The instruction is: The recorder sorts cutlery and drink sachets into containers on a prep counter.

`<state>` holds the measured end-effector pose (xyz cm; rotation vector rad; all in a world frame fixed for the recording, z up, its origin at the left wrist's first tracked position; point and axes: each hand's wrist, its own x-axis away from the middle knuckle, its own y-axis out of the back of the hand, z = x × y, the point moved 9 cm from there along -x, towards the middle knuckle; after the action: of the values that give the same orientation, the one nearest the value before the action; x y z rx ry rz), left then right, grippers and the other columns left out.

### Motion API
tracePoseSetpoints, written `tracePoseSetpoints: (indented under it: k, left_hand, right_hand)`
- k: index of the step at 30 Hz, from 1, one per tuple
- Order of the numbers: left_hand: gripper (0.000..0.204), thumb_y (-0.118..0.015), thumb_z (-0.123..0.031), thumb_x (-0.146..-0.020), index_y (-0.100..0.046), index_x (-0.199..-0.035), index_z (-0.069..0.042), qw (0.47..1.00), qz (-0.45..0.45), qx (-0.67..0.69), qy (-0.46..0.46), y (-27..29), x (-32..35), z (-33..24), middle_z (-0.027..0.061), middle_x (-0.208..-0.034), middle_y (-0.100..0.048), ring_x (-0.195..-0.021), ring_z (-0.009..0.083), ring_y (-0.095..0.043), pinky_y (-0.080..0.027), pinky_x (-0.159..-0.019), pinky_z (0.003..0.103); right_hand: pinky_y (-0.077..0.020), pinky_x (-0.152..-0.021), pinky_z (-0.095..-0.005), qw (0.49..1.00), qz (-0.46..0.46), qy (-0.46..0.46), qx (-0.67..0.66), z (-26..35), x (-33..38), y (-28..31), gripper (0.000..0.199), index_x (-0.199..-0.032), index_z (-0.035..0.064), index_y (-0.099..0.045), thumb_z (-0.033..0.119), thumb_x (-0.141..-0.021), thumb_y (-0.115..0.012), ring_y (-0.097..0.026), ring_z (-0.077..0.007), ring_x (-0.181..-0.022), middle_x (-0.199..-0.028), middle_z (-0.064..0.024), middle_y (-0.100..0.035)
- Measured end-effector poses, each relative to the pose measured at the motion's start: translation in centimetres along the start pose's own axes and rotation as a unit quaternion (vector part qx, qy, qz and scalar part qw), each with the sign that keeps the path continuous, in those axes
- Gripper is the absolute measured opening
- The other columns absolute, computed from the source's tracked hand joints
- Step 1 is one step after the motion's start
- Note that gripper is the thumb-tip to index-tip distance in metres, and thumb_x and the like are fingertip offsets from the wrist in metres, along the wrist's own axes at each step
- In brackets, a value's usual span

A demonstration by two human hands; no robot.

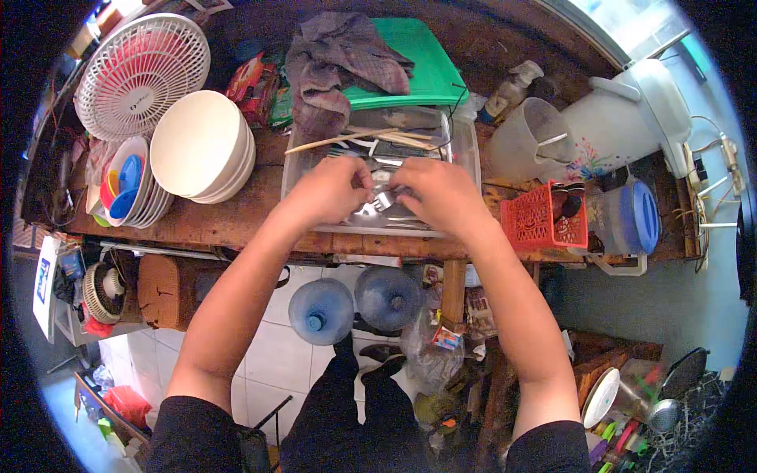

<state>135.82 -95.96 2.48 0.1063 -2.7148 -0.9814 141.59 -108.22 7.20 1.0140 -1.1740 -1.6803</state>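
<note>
A clear plastic box (466,150) of cutlery stands at the front of the wooden table, and both my hands work inside it. My right hand (441,191) pinches a metal fork (383,201), its tines pointing toward the left hand. Close by on the left, my left hand (337,191) has its fingers drawn together; whatever they may hold is hidden. Loose spoons and other metal cutlery lie beneath and between the hands. Wooden chopsticks (315,143) lie across the far part of the box.
A green lid (430,59) with a checked cloth (339,59) lies behind. Stacked white bowls (197,146) and a white basket (142,75) stand left. An orange basket (530,219), a jug (530,134) and a blue-lidded container (645,217) stand right. Water bottles (320,310) sit below.
</note>
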Motion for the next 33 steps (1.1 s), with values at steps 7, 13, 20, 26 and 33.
tracePoseSetpoints:
  k: [7,13,20,26,33]
  left_hand:
    - [0.017,-0.069,-0.006,-0.093,-0.065,-0.109,-0.001,0.985,-0.06,0.159,-0.039,3.5,1.6,-0.8,0.0051,-0.098,-0.071,-0.089,0.0114,-0.066,-0.056,-0.077,0.03]
    - [0.024,-0.068,0.002,-0.092,-0.061,-0.115,0.0,0.961,-0.133,0.231,-0.079,6.3,4.3,-5.0,0.007,-0.098,-0.072,-0.089,0.0091,-0.066,-0.053,-0.081,0.024]
    - [0.023,-0.073,0.0,-0.091,-0.063,-0.112,0.001,0.94,-0.205,0.208,-0.175,7.4,6.0,-12.9,0.0044,-0.093,-0.073,-0.086,0.0067,-0.066,-0.05,-0.077,0.02]
    - [0.016,-0.072,0.0,-0.092,-0.072,-0.108,0.001,0.911,-0.235,0.253,-0.227,6.2,4.9,-20.5,0.0045,-0.098,-0.074,-0.088,0.0062,-0.067,-0.051,-0.077,0.019]
    - [0.015,-0.068,-0.004,-0.094,-0.073,-0.108,0.001,0.893,-0.189,0.223,-0.342,-1.1,1.0,-29.7,0.0041,-0.093,-0.075,-0.084,0.0063,-0.067,-0.052,-0.076,0.022]
  right_hand:
    - [-0.0554,-0.078,-0.0415,0.988,-0.146,0.032,-0.041,-0.8,1.4,3.0,0.013,-0.095,0.0077,-0.073,0.013,-0.083,-0.074,-0.069,-0.0303,-0.09,-0.092,-0.0092,-0.072]
    - [-0.056,-0.076,-0.0319,0.935,-0.268,-0.072,-0.219,-3.1,3.6,6.5,0.012,-0.095,0.0018,-0.074,0.008,-0.085,-0.077,-0.072,-0.0222,-0.082,-0.091,-0.0115,-0.075]
    - [-0.0526,-0.074,-0.0239,0.786,-0.391,-0.135,-0.459,-6.0,9.2,10.8,0.014,-0.103,0.0001,-0.07,0.006,-0.091,-0.075,-0.067,-0.007,-0.084,-0.092,-0.0017,-0.074]
    - [-0.0533,-0.082,-0.0243,0.774,-0.469,-0.143,-0.402,-7.9,17.5,18.7,0.01,-0.102,0.0002,-0.068,-0.001,-0.092,-0.071,-0.067,-0.0086,-0.09,-0.098,-0.0028,-0.072]
    - [-0.0541,-0.079,-0.0258,0.79,-0.492,-0.217,-0.294,-12.7,24.3,20.8,0.01,-0.102,0.0004,-0.069,0.003,-0.092,-0.072,-0.068,-0.0097,-0.087,-0.096,-0.0029,-0.073]
